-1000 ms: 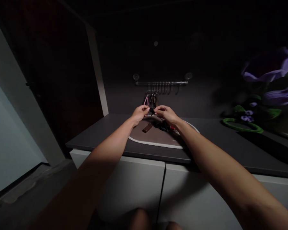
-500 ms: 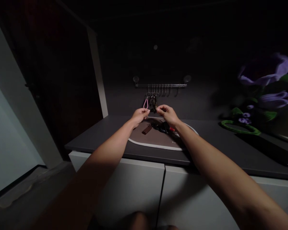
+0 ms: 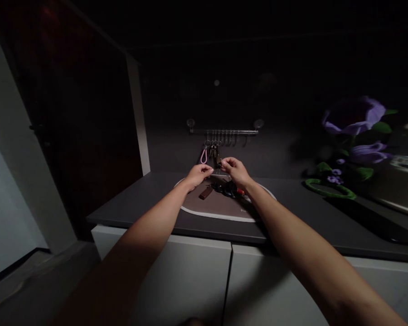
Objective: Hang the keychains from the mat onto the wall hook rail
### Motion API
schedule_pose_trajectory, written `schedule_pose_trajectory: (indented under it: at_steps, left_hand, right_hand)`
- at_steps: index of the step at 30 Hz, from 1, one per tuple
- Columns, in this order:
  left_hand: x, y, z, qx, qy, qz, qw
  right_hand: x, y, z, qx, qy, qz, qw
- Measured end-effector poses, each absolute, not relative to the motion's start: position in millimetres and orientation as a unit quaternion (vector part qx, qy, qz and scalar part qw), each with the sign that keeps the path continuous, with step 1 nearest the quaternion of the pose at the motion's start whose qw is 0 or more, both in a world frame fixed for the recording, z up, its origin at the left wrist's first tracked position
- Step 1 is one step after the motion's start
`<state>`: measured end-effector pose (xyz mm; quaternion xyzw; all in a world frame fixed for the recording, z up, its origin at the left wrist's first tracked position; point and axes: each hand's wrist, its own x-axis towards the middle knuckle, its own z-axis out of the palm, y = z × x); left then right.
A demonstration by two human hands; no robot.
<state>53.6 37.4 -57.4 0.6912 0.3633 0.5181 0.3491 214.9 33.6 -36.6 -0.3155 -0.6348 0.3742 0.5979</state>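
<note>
Cabinet doors (image 3: 190,276): nearest, pale, both closed, below the counter (image 3: 129,199).
Mat (image 3: 217,210): brown w/ white rim, flat on counter, under the hands.
Brown block (image 3: 206,193): on mat, L side; small, oblong, plain, lying at a slant.
Black bundle (image 3: 227,189): on mat, R of block; tangled, individual pcs too dark to sort; red piece (image 3: 240,192) at its R end.
Left hand (image 3: 197,175): over mat, thumb & fingertip close together, narrow gap; can't make out anything held.
Right hand (image 3: 237,172): pinched narrow, seemingly on edge of the dark fob (image 3: 219,162).
Fob: below the hooks (image 3: 234,138), between the hands, nearer R; blackish w/ brownish upper part, shape blurry. Looks hung, but its link to a hook is unclear.
Keys (image 3: 213,151): on hooks already, metallic, w/ rings up top, just L of fob.
Pink loop (image 3: 204,156): also up, leftmost, hanging straight.
Rail (image 3: 238,132): clear, on back wall; approx. half in use by my judgement, R-side hooks bare. Block & bundle not hung.
</note>
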Motion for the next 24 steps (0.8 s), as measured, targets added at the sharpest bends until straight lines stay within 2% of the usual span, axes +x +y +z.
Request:
schedule_pose_trajectory:
  at_steps: [12, 24]
  left_hand:
    - [56.9, 39.3, -56.9, 0.694, 0.408, 0.551, 0.22]
    - [55.3, 45.3, -58.9, 0.714, 0.414, 0.546, 0.145]
  right_hand:
    - [214.9, 26.6, -30.9, -0.329, -0.575, 0.423, 0.618]
    - [209.3, 61.9, 18.9, -0.388, -0.538, 0.366, 0.653]
